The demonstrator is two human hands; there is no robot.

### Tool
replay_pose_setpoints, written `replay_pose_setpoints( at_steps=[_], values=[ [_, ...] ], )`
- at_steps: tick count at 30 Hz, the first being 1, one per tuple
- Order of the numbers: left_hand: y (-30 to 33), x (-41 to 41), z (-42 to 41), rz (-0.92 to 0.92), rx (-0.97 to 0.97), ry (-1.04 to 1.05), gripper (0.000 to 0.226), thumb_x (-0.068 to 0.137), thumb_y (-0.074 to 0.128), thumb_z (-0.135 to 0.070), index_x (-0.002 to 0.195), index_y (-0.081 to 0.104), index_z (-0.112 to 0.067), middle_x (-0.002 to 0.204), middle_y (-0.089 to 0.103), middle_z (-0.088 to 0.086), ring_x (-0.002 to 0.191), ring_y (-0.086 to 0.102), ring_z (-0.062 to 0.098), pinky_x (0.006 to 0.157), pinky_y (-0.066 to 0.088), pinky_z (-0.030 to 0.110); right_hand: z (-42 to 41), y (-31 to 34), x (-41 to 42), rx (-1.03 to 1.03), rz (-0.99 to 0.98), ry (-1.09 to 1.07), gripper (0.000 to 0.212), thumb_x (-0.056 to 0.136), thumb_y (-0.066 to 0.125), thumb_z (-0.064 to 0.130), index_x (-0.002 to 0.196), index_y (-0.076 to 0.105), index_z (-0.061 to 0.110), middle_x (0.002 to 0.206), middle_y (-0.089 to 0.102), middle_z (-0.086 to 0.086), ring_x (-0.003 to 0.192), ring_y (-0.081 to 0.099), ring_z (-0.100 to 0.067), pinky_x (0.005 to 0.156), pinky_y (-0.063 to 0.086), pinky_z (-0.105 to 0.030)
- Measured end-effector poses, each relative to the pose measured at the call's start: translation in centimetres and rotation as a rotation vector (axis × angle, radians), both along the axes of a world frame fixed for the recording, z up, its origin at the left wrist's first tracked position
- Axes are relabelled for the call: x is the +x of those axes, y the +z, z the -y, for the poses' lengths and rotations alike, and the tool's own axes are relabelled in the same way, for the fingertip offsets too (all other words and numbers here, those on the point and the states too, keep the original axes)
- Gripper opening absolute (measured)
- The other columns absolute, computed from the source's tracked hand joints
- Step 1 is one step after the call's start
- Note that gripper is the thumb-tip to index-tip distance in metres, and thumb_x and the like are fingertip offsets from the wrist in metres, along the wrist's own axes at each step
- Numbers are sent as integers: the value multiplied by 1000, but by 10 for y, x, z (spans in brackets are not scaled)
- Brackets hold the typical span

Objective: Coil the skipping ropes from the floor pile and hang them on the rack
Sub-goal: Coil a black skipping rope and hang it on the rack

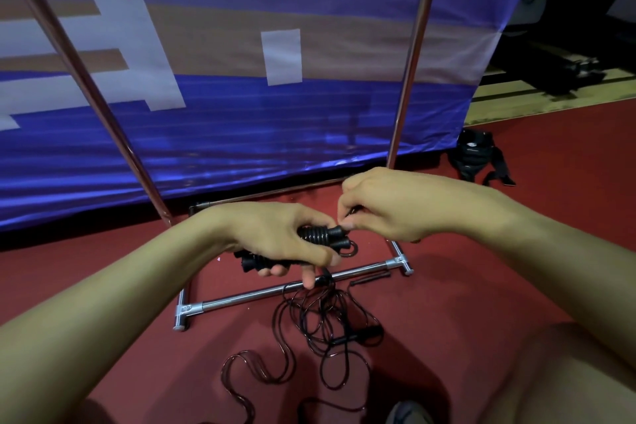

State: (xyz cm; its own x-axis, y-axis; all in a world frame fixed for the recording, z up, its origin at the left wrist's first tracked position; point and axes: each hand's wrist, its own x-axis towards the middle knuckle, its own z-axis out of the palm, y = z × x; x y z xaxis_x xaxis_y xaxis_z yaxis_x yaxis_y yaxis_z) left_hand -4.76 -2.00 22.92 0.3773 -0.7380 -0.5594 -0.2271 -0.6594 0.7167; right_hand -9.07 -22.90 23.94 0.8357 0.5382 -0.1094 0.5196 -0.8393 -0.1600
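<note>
Both hands (344, 231) curled around rope handles (320, 237)

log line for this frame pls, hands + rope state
left hand: grips wound rope handles | right hand: pinches rope end at handles | rope pile: loose on floor | rack: not hung yet

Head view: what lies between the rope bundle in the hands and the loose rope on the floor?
In the head view, the rack's front base bar crosses below the bundle; black cord hangs down over it to the loose rope on the floor.
</note>
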Motion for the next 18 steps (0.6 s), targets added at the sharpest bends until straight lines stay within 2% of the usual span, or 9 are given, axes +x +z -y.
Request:
replay_pose_setpoints(
  at_steps=[3,7,10,13,15,18],
  values=[
    [1,0,4,0,13,27,22,97,69,-35,115,59,-25,89,78,10,48,48,15,44,42,24,-5,-1,-2,-41,164,-40,20,102,54,46,112,69,36,103,54,15,107,58,-12,77,39,-31],
    [0,0,6,16,22,14,20,97,69,-37,112,61,-27,89,79,9,48,50,14,46,44,25,-9,2,-2,11,277,-103,25,95,59,59,106,70,39,99,60,17,103,62,-15,74,42,-33],
    [-3,2,6,34,6,61,21,98,67,-39,115,61,-28,88,79,8,48,51,14,46,45,25,-9,4,-4,76,254,-107,21,95,61,53,104,72,38,88,63,19,95,63,-11,73,46,-32],
    [-7,3,2,26,-78,155,26,100,65,-38,123,60,-27,90,78,10,49,52,15,45,44,25,-8,8,-10,82,217,-68,25,100,54,46,116,72,40,77,47,24,92,59,-7,71,41,-29],
    [-8,5,-3,-46,-188,191,25,100,65,-35,124,61,-27,86,74,7,51,50,17,46,44,25,-5,10,-13,55,260,-50,31,101,49,47,126,67,44,86,51,18,91,58,-10,70,40,-31],
    [-7,9,-12,-297,-386,204,22,100,63,-40,117,64,-26,85,57,4,55,43,13,48,43,25,-2,14,-19,62,420,-24,37,102,44,48,131,66,42,99,57,14,79,57,-12,61,46,-33]
  ],
)
